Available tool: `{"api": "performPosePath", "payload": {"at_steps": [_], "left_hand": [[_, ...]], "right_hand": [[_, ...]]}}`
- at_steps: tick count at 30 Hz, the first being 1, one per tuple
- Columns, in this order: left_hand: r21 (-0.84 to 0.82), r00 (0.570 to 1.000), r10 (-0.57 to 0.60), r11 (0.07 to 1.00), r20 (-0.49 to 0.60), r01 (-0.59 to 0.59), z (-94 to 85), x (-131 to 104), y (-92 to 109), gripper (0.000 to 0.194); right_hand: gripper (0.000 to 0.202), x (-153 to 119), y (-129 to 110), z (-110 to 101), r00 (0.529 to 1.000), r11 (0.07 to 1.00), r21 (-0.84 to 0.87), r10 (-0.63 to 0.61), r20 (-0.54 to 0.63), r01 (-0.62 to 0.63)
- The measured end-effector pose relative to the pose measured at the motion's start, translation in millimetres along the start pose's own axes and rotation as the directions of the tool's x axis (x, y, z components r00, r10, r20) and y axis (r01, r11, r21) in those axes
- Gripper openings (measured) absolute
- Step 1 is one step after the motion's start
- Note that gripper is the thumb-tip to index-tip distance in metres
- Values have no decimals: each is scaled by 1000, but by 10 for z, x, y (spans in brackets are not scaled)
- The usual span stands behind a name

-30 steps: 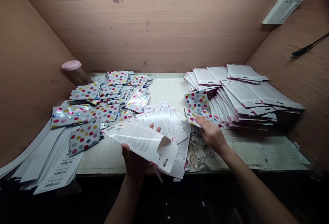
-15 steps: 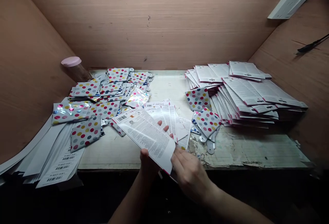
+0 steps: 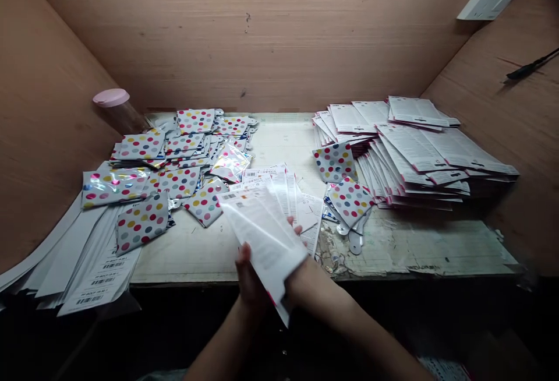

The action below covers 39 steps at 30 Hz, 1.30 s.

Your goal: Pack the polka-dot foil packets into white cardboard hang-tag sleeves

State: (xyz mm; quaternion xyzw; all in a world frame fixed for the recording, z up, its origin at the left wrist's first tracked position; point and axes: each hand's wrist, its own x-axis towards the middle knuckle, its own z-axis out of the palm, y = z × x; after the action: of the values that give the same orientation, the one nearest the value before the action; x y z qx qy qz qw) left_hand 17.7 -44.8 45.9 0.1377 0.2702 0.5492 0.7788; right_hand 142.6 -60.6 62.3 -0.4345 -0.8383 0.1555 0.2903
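Your left hand point(image 3: 252, 279) is gripping the white printed sleeve point(image 3: 257, 232) above the table's point(image 3: 183, 261) front edge, and your right hand point(image 3: 301, 276) is in its near end to about the wrist, fingers hidden, so can't tell if they're closed on anything. Just past it on the table you've got fanned sleeves point(image 3: 286, 182), between dotted packets point(image 3: 350, 199) at right and a dotted pile point(image 3: 177, 180) at left. Sleeve stacks point(image 3: 419, 154) sit far right, pink-lidded jar point(image 3: 120, 112) far left.

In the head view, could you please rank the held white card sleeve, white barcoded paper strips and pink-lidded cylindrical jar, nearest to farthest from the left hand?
1. White card sleeve: in the left hand.
2. White barcoded paper strips: front left.
3. Pink-lidded jar: back left.
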Motion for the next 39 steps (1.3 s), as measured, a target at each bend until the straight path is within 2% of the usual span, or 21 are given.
{"api": "performPosePath", "payload": {"at_steps": [1,3,5,6,7,9,10,11,12,13,14,16,18,20,23,26,28,31,35,37,39], "left_hand": [[54,989,69,997,-131,-62,-64,70,107,81],[274,935,159,959,-318,-71,-205,217,310,70],[515,905,267,855,-330,-65,-325,331,410,73],[646,892,349,758,-288,-88,-368,364,409,78],[776,863,455,618,-222,-126,-400,380,380,83],[966,770,638,212,-21,-149,-448,364,288,85],[991,740,665,-11,106,-132,-474,337,249,77],[970,740,630,-206,234,-131,-506,301,226,64],[922,770,538,-351,343,-165,-546,260,222,49],[867,812,401,-440,423,-235,-593,218,237,38],[818,842,255,-481,475,-316,-643,176,265,33],[766,862,35,-477,506,-431,-735,107,335,48],[772,871,-45,-441,490,-457,-797,63,383,74],[796,873,-43,-392,485,-461,-824,46,394,83],[818,871,-18,-333,492,-469,-838,49,367,78],[808,871,-24,-361,490,-465,-858,52,345,75],[802,873,-33,-381,486,-461,-872,47,342,74],[800,873,-40,-380,487,-464,-881,35,344,73],[805,875,-44,-370,483,-463,-872,28,345,72],[804,875,-49,-374,481,-462,-875,34,354,76],[791,867,-67,-381,494,-479,-892,42,372,81]], "right_hand": [[47,-39,-3,-42,997,998,15,-55,59,54],[49,-126,52,-116,981,990,62,-132,140,125],[40,-170,203,-114,997,995,89,-53,64,48],[35,-166,308,-72,1000,995,100,21,-16,-19],[32,-146,422,-6,993,991,111,81,-82,-71],[29,-77,639,170,984,988,126,112,-140,-94],[28,-39,726,261,984,988,128,103,-143,-84],[27,-4,791,342,985,988,129,98,-142,-80],[25,25,833,410,984,988,128,102,-146,-84],[24,48,856,459,982,987,127,115,-149,-97],[21,65,863,491,980,985,127,131,-149,-112],[16,88,852,515,976,980,140,163,-148,-142],[13,103,838,506,967,971,171,196,-161,-168],[12,113,835,489,964,968,190,200,-176,-166],[14,120,836,471,972,975,169,171,-163,-143],[15,123,836,480,978,982,126,158,-134,-141],[17,131,848,510,985,992,38,123,-122,-119],[20,148,880,585,992,993,-86,73,-107,-83],[24,58,805,599,995,987,-148,47,-93,-60],[22,-79,677,497,1000,986,-168,-12,-27,7],[20,-240,536,318,988,985,-150,-66,142,87]]}}
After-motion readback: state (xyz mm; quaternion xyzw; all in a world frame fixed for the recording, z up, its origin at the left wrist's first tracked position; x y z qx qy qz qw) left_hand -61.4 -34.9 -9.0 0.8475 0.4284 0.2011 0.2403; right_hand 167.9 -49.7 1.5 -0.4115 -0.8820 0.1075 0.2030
